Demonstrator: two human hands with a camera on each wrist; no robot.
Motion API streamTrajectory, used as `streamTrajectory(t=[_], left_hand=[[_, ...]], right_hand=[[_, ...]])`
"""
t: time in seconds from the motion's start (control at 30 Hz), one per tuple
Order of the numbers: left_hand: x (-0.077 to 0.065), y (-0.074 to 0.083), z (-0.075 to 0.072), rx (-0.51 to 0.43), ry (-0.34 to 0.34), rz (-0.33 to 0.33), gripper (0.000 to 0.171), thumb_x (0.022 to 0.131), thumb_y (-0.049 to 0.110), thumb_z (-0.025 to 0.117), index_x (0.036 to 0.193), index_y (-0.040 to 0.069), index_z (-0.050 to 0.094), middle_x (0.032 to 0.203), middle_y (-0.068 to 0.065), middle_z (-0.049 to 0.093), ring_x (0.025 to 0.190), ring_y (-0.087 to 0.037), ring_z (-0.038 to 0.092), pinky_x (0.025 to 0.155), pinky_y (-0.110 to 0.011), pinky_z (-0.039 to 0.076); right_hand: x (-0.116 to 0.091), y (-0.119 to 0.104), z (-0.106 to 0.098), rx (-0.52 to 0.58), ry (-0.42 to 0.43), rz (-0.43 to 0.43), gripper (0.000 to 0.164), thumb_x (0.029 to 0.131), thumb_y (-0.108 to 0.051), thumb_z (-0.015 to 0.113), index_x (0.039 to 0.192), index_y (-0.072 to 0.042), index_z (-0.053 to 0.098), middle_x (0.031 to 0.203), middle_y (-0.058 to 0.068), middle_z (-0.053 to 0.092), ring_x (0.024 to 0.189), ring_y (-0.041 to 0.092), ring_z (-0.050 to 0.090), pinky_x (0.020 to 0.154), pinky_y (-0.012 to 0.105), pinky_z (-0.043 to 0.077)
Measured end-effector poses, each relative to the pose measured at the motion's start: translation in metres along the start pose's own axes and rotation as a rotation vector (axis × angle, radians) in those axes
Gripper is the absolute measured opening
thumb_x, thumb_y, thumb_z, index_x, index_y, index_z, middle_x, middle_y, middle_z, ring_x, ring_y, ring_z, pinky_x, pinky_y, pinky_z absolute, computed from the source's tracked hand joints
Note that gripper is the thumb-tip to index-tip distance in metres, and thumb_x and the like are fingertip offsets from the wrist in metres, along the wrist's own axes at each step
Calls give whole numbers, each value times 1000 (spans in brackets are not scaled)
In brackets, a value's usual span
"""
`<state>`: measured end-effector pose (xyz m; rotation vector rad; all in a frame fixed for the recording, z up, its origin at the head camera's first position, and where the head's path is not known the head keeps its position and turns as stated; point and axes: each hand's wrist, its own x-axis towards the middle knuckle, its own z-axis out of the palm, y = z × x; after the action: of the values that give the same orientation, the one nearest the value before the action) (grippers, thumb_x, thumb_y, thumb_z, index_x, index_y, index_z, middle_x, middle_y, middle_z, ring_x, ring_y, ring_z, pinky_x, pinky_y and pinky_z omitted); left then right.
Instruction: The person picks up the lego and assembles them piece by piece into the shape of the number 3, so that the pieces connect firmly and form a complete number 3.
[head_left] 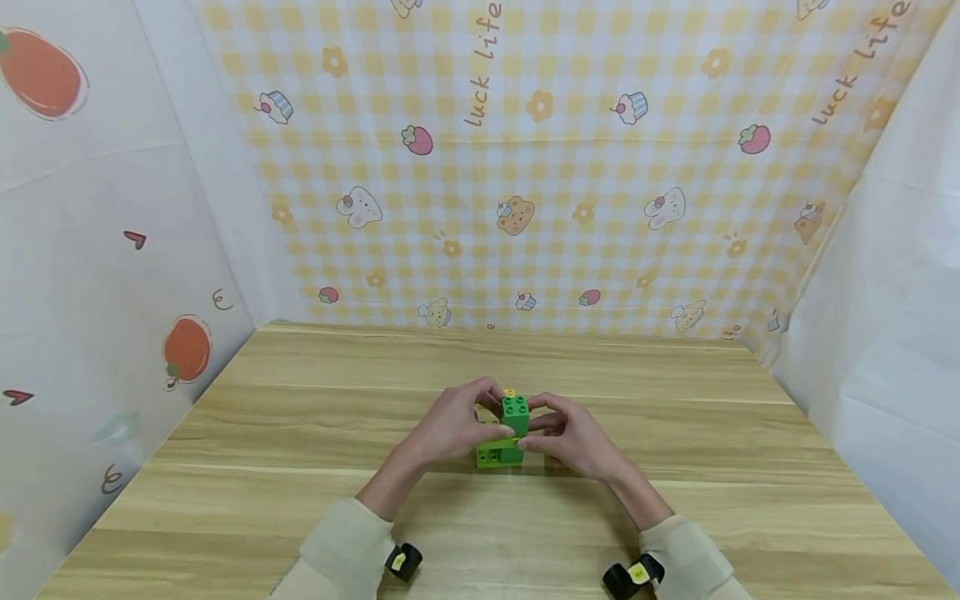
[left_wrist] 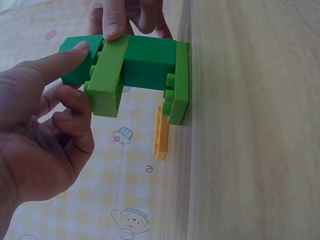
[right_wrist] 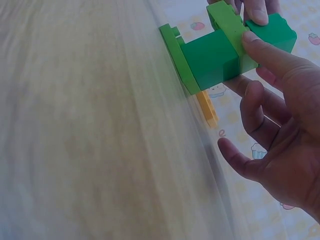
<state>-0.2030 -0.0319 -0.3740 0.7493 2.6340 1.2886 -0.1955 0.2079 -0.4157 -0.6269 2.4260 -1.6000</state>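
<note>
With both hands, the left hand [head_left: 450,429] and right hand [head_left: 573,437], pinching a green block stack [head_left: 508,433] standing on the tabletop [head_left: 300,483], the build is looking part-done, a yellow piece [left_wrist: 160,134] lying unattached behind.

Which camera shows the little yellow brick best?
The left wrist view: the yellow brick shows clear behind the green block stack, studs visible. The right wrist view shows it blurrier. The head view shows only a yellow speck.

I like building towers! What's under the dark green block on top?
Under the dark green block sits a light green plate, then another dark green block, then a light green base on the table. Fingers cover parts.
</note>
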Motion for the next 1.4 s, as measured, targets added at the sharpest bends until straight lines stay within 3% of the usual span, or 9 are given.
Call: streamTrajectory(t=[0.53,0.67,0.77,0.87,1.0,1.27,1.4], left_hand=[[-2,2,0,-1,-9,19,27,92,21,85,111,19,66,106,1,74,95,-14,65,78,-33,53],[-3,2,0,-4,-6,27,27,91,21,85,111,19,66,105,2,74,96,-16,66,78,-33,53],[-3,2,0,1,-3,31,27,91,21,85,110,20,66,105,2,75,96,-16,66,78,-33,52],[-2,1,0,3,-3,36,27,91,20,85,110,20,66,105,1,75,97,-17,67,77,-33,52],[-2,1,1,-1,-3,45,26,92,19,84,110,19,67,106,1,75,100,-20,68,77,-32,51],[-2,1,0,3,-5,55,24,92,20,84,109,20,67,105,2,75,102,-20,68,80,-34,51],[-2,0,0,20,-9,59,24,92,20,84,108,19,67,105,3,75,101,-19,68,81,-35,51]], right_hand=[[-1,-1,0,7,-7,10,39,97,-17,78,133,-9,64,121,22,76,79,27,71,52,27,51],[-1,-1,0,-1,-6,-10,41,96,-16,79,134,-9,65,123,23,75,87,30,76,57,31,58],[-2,-2,-1,-13,-6,-26,45,96,-18,79,138,-10,65,127,22,73,100,30,77,68,32,62],[-3,-4,-3,-2,-16,-22,50,98,-21,77,145,-13,60,129,24,72,90,27,77,73,33,62],[-4,-6,-5,14,-33,-15,49,105,-25,68,151,-16,53,125,26,73,61,27,71,74,35,60],[-4,-7,-6,-17,-41,-23,45,110,-28,59,153,-16,53,119,20,76,60,31,73,89,37,57],[-4,-8,-6,-35,-42,-13,46,110,-27,58,154,-15,52,109,19,78,59,30,72,90,37,56]])
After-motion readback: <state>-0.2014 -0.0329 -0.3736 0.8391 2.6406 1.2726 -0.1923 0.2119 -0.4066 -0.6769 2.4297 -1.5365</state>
